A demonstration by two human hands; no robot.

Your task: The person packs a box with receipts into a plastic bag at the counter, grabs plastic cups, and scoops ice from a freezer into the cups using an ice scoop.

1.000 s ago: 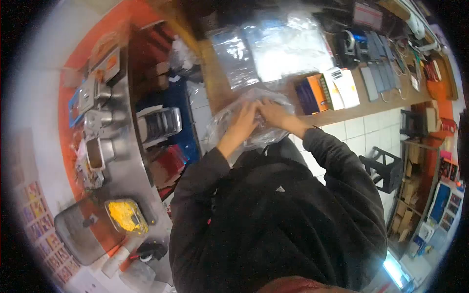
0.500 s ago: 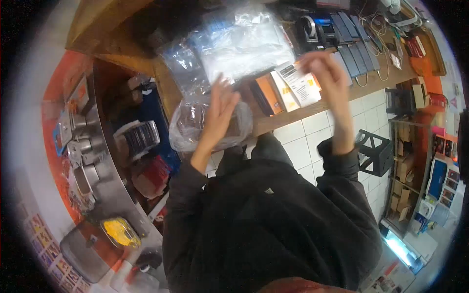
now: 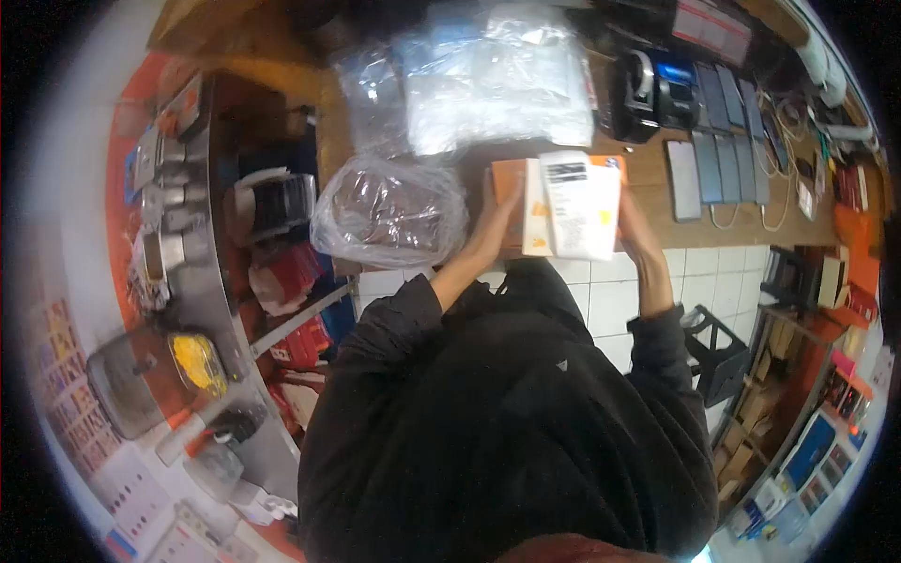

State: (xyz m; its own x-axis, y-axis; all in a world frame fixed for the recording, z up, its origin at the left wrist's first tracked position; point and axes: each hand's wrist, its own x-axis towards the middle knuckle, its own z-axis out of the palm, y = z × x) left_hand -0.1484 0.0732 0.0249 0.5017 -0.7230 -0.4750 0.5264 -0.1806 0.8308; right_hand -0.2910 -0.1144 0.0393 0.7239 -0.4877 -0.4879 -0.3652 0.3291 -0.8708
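Between my two hands is a stack of orange and white boxes (image 3: 535, 211) with a printed paper slip (image 3: 584, 202) on top, at the front edge of the wooden counter. My left hand (image 3: 497, 225) is pressed against the stack's left side, and my right hand (image 3: 638, 225) holds its right side. Left of my left hand lies a clear plastic bag (image 3: 389, 214) with something dark showing through it. Behind these, flat clear plastic bags (image 3: 497, 84) are spread on the counter.
Several phone-like devices (image 3: 723, 164) with cables lie on the right of the counter (image 3: 648, 169), near a black and blue machine (image 3: 657, 94). A black stool (image 3: 718, 357) stands at the lower right. Metal containers and a yellow-filled tray (image 3: 197, 364) are at the left.
Both hands have left the plastic bag and now hold the box stack from its two sides. The paper slip sits more upright in view. The camera view has shifted.
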